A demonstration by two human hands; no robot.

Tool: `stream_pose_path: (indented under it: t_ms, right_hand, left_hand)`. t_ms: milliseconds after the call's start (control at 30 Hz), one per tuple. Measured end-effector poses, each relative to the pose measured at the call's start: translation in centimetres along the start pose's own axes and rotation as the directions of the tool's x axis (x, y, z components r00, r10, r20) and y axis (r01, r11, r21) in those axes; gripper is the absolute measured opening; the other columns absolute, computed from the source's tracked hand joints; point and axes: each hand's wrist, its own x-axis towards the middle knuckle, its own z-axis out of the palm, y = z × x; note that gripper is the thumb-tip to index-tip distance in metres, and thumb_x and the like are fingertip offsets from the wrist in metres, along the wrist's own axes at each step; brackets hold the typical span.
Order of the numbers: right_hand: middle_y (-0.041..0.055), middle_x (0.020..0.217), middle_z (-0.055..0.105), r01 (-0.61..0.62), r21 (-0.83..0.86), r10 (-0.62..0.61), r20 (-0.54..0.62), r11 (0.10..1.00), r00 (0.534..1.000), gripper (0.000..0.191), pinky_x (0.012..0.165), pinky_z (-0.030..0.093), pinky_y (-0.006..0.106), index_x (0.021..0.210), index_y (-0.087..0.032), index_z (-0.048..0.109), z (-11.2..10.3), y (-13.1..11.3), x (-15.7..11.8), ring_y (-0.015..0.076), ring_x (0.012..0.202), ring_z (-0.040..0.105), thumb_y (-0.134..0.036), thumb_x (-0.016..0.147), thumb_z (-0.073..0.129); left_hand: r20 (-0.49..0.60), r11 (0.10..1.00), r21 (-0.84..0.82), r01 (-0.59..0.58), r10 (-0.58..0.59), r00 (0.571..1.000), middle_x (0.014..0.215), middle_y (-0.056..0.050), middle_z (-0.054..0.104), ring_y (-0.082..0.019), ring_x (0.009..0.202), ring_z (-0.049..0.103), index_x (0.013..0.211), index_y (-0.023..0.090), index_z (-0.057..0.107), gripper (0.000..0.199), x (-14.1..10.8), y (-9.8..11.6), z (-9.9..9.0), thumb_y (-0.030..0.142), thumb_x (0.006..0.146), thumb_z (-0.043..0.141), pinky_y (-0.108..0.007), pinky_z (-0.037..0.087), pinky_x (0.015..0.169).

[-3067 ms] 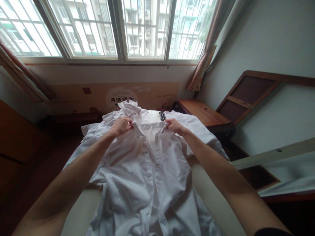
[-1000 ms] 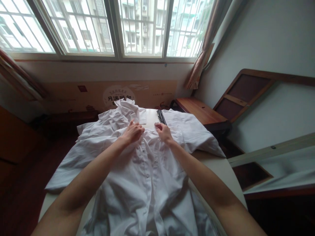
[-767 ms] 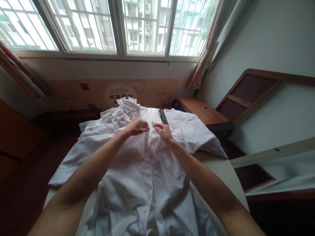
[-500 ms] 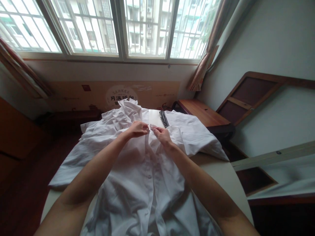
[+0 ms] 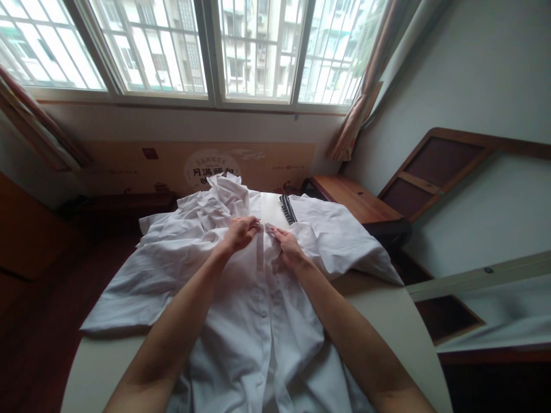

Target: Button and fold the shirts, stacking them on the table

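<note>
A white button-up shirt [image 5: 232,298] lies spread over a pale round table [image 5: 383,310], its front edges running down the middle toward me. My left hand [image 5: 241,234] pinches the left front edge near the top of the opening. Just across from it, my right hand [image 5: 287,244] grips the opposite front edge between thumb and fingers. The fingertips of both hands are close, with a small gap between. Whether a button lies in the fingers is too small to tell. Beyond my right hand is a black-and-white striped piece [image 5: 288,209] on the shirt.
A brown wooden bench or low table [image 5: 357,198] stands behind the table at the right. A printed cardboard panel [image 5: 275,158] leans below the barred window [image 5: 258,51]. Curtains [image 5: 350,132] hang on both sides. A wooden-framed piece [image 5: 443,158] is against the right wall.
My hands have shifted slightly, the right fingers now stretching further along the edge. The upper front edges sit a little further apart, and the lower shirt has moved slightly.
</note>
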Motion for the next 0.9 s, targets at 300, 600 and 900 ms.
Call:
stream_pose_path:
  t_ms: [300,600,900]
  right_hand:
    - [0.0042,0.08,0.071,0.051,-0.173,-0.044,0.042,0.984,0.998,0.038,0.065,0.047,0.026,0.089,-0.016,0.071,0.0,0.1,-0.7,0.0148,0.07,0.062,-0.048,0.068,0.07]
    - [0.0054,0.087,0.069,0.355,-0.652,-0.469,-0.001,0.67,0.883,0.014,0.075,0.045,0.031,0.081,-0.018,0.07,0.8,0.5,-1.5,0.0178,0.077,0.06,-0.028,0.072,0.066]
    - [-0.0013,0.068,0.063,0.135,-0.068,-0.144,-0.141,0.988,0.98,0.029,0.058,0.043,0.023,0.074,-0.017,0.062,1.1,-0.2,-0.9,0.0092,0.058,0.054,-0.035,0.057,0.076]
  left_hand:
    - [0.059,0.998,0.063,-0.004,0.0,0.998,0.079,-0.005,0.069,-0.02,0.078,0.061,0.083,0.016,0.068,0.018,-1.0,0.1,-0.1,0.03,0.076,0.059,-0.03,0.043,0.081]
    - [0.104,0.995,-0.096,-0.018,0.028,0.994,0.077,-0.005,0.07,-0.017,0.073,0.061,0.084,0.015,0.07,0.023,-1.1,-1.0,-0.3,0.031,0.082,0.055,-0.026,0.044,0.075]
    - [0.004,0.937,-0.338,0.091,-0.096,0.995,0.062,0.001,0.059,-0.011,0.058,0.05,0.074,0.011,0.066,0.033,-0.9,-0.3,-1.1,0.044,0.074,0.063,-0.019,0.036,0.053]
